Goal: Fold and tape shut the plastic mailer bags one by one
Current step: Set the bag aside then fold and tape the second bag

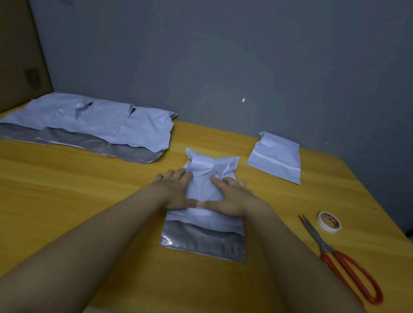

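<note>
A white plastic mailer bag (204, 189) lies lengthwise in the middle of the wooden table (70, 193), its grey inner flap (203, 243) open toward me. My left hand (173, 191) presses flat on the bag's left side. My right hand (232, 196) presses flat on its right side, and the two thumbs meet over the bag's middle. The far end of the bag is crumpled upward. A roll of white tape (329, 221) and red-handled scissors (341, 260) lie to the right.
A row of unfolded white mailers (85, 124) with grey flaps lies at the back left. A folded, taped mailer (276, 156) sits at the back right. A cardboard box (9, 49) stands at the far left against the grey wall.
</note>
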Tool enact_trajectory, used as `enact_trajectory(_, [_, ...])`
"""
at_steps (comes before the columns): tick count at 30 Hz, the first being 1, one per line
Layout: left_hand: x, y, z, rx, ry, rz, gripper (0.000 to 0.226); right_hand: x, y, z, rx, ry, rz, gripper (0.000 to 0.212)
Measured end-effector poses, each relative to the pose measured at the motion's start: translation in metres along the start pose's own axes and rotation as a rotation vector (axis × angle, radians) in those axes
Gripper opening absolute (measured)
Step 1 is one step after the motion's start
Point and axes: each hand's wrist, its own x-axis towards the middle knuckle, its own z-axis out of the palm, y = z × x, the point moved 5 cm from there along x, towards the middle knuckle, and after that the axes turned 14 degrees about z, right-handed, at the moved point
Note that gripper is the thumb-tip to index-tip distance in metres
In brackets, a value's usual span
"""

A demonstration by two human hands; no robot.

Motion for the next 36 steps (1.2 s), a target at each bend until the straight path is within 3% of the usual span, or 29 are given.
enact_trajectory(4, [-0.022, 0.010, -0.003, 0.013, 0.217, 0.162, 0.068, -0.026, 0.008, -0.003, 0.168, 0.212, -0.139, 0.054])
enact_trajectory(7, [-0.041, 0.017, 0.017, 0.024, 0.108, 0.285, 0.060, -0.051, 0.015, 0.024, 0.139, 0.102, -0.224, 0.051])
enact_trajectory(10, [-0.060, 0.015, 0.037, 0.023, -0.014, 0.202, 0.060, -0.067, 0.027, 0.048, 0.014, 0.055, -0.171, 0.054])
enact_trajectory(15, [-0.076, 0.019, 0.038, 0.001, -0.003, 0.109, 0.062, -0.084, 0.035, 0.044, 0.032, 0.123, -0.051, 0.054])
enact_trajectory(18, [-0.078, 0.035, 0.035, -0.027, 0.055, 0.170, 0.059, -0.094, 0.015, 0.043, 0.043, 0.173, -0.135, 0.052])
enact_trajectory(21, [-0.075, 0.046, 0.039, -0.030, 0.016, 0.223, 0.056, -0.098, -0.001, 0.054, 0.020, 0.104, -0.208, 0.051])
enact_trajectory(28, [-0.092, 0.024, 0.046, -0.034, -0.039, 0.194, 0.065, -0.104, 0.044, 0.057, 0.068, 0.112, -0.057, 0.054])
enact_trajectory(34, [-0.107, 0.032, 0.039, -0.034, 0.192, 0.318, 0.086, -0.131, 0.032, 0.043, 0.302, 0.326, -0.286, 0.042])
enact_trajectory(36, [-0.112, 0.039, 0.036, -0.060, 0.263, 0.365, 0.083, -0.140, 0.025, 0.043, 0.314, 0.346, -0.352, 0.034])
